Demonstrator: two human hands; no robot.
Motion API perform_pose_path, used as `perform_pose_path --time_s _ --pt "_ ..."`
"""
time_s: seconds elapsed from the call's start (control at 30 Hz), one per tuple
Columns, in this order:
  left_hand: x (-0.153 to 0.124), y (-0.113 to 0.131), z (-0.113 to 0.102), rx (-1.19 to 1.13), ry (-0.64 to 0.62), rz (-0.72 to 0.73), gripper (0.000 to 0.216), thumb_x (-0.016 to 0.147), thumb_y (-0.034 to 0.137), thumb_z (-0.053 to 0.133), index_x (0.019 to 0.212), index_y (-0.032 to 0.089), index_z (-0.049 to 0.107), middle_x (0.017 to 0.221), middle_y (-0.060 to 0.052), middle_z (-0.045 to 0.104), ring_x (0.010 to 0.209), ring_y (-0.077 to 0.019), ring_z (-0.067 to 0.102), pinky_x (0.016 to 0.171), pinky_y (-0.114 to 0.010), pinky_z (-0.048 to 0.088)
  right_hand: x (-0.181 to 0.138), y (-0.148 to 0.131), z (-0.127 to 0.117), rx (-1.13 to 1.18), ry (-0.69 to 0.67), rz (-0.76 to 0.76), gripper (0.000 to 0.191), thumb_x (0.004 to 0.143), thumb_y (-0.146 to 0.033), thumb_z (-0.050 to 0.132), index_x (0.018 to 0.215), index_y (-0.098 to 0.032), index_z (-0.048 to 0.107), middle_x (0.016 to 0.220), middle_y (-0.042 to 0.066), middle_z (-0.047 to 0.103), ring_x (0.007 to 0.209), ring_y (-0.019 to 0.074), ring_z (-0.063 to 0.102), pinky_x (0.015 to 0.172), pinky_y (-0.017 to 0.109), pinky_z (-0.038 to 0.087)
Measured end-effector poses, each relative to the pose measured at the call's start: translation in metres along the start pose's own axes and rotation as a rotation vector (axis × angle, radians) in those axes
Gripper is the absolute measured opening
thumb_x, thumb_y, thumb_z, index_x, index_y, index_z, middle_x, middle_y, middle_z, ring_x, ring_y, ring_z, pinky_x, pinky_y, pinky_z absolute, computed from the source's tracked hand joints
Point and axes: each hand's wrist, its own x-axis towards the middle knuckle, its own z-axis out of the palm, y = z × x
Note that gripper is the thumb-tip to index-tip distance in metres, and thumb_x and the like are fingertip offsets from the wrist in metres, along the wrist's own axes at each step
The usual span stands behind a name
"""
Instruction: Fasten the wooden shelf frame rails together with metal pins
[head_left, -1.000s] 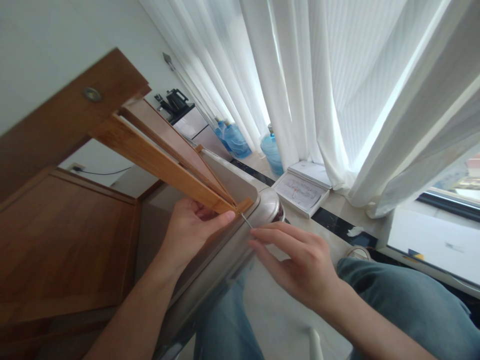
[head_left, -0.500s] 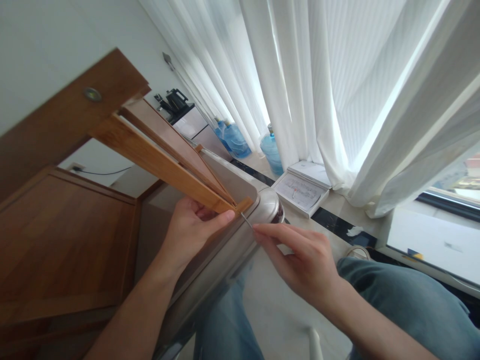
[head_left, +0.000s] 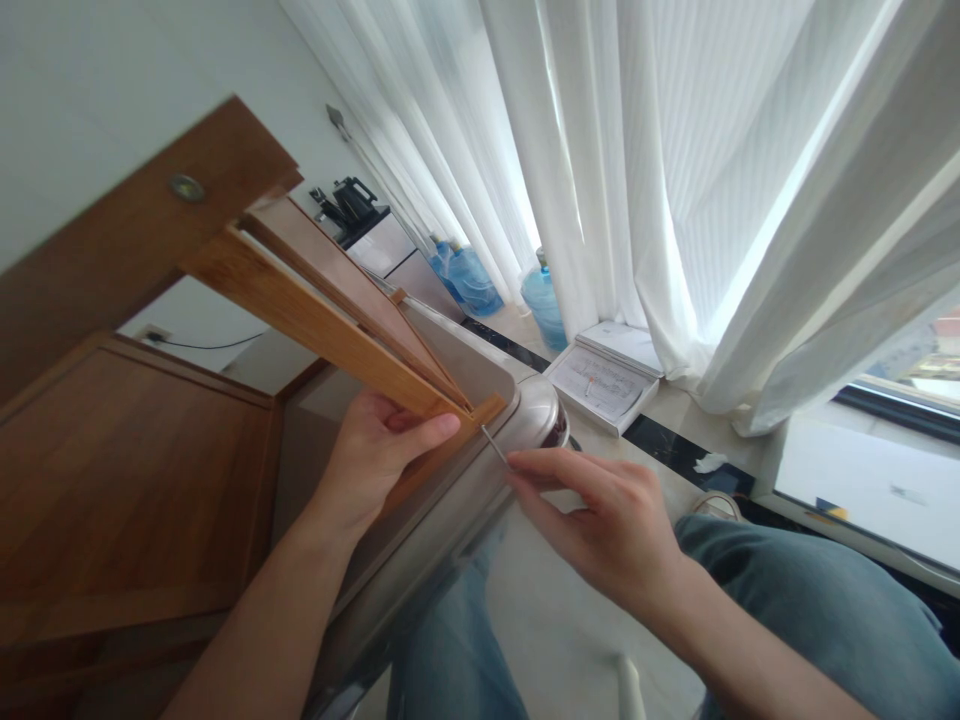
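My left hand (head_left: 375, 450) grips the lower end of a slanted wooden bar (head_left: 322, 335), thumb on its near face and fingers behind. Between thumb and fingertips of my right hand (head_left: 600, 510) is a thin metal rod (head_left: 494, 443), perhaps a hex key. Its far tip meets the end of a short wooden crosspiece (head_left: 489, 408) where the bar ends. The wood rests along the rim of a grey, round-cornered appliance or tub (head_left: 450, 510). A wide wooden panel (head_left: 150, 480) and an upper board with a round metal fitting (head_left: 187, 188) belong to the same structure at left.
Beyond the tub, an open white box (head_left: 607, 385) with a printed sheet lies on the floor. Several blue water bottles (head_left: 474, 280) stand by white curtains (head_left: 622, 150). A black kettle (head_left: 352, 200) is on a cabinet. At right is a white panel (head_left: 870, 490); my knees are below.
My left thumb has slid slightly back along the bar, away from the crosspiece. The metal rod is tilted a little differently in my right fingers; the wood has stayed put.
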Motion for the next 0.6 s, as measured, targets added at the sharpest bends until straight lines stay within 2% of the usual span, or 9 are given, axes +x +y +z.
perform_pose_path --time_s 0.2,0.6 --pt "0.0007 0.0022 -0.0009 -0.062 -0.024 -0.044 0.04 0.069 0.018 0.091 0.106 0.022 0.075 0.103 -0.001 0.079 0.095 -0.018 0.075 0.088 -0.025 0.061 -0.0007 0.0022 -0.0006 -0.008 -0.012 -0.002 0.01 0.09 -0.012 0.07 0.098 -0.016 0.075 0.078 -0.002 0.078 0.066 0.0086 0.074 0.064 0.015 0.054" --pt "0.0015 0.001 -0.0018 -0.078 -0.057 -0.007 0.036 0.072 0.014 0.088 0.104 0.026 0.076 0.101 0.003 0.079 0.093 -0.0124 0.073 0.088 -0.019 0.059 0.0026 0.0036 -0.0024 -0.019 -0.04 -0.063 0.01 0.093 -0.012 0.067 0.098 -0.016 0.075 0.091 0.004 0.076 0.077 0.0133 0.072 0.071 0.022 0.056"
